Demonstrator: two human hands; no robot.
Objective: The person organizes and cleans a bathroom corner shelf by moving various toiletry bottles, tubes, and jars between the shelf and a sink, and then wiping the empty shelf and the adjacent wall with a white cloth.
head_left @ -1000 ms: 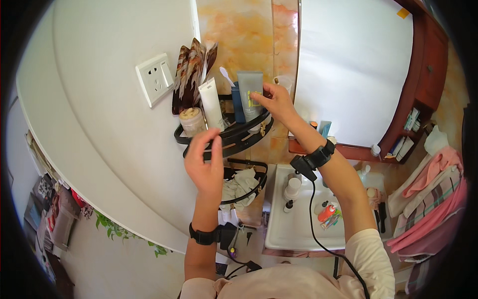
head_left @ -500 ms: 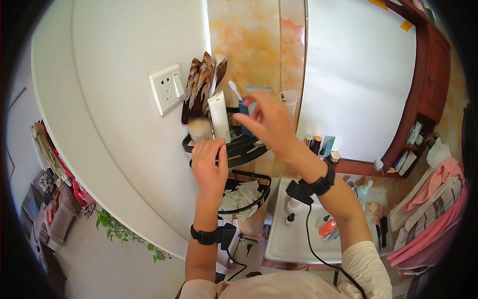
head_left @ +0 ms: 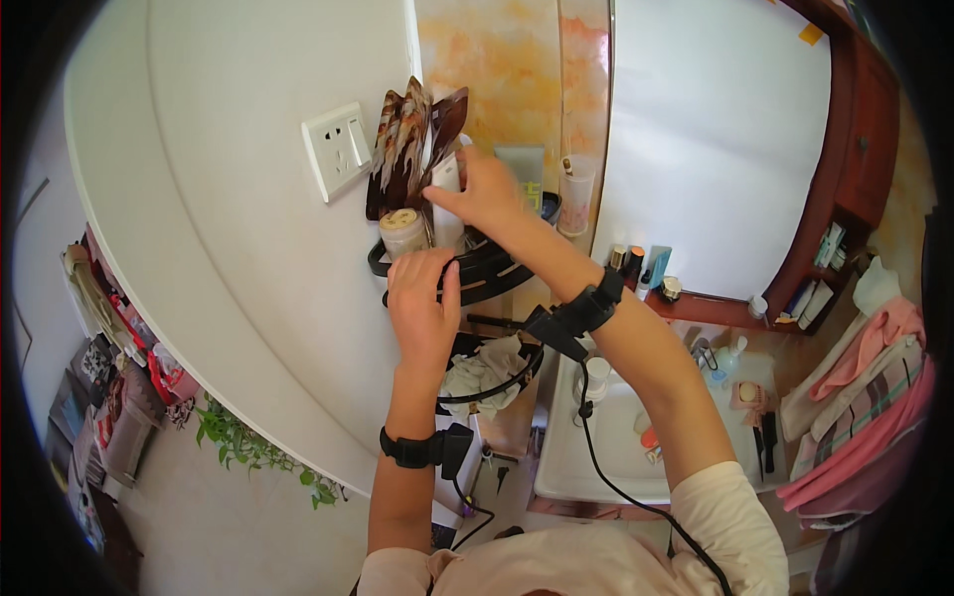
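My left hand [head_left: 422, 300] lies at the front rim of a black corner shelf [head_left: 487, 278], thumb apart from the fingers. Its fingertips are close below a clear jar with a patterned cream lid [head_left: 402, 223]; whether they touch it I cannot tell. My right hand [head_left: 487, 191] closes thumb and fingers round the upper part of a white squeeze tube [head_left: 449, 214], which stands on the shelf beside the jar. Behind them, brown-and-white patterned flat packs [head_left: 399, 149] lean against the wall. A grey packet [head_left: 527, 169] shows partly behind my right hand.
A clear plastic cup [head_left: 576, 199] stands right of the shelf. Below is a second black shelf with crumpled white cloth [head_left: 487, 372]. A wall socket [head_left: 338, 149] is at left. A white sink [head_left: 566, 467], small bottles and hanging towels [head_left: 865, 397] are on the right.
My right hand has moved left and up, from the blue cup with the toothbrush to the white tube. The jar, blurred before, is now still. My left hand stays at the rim.
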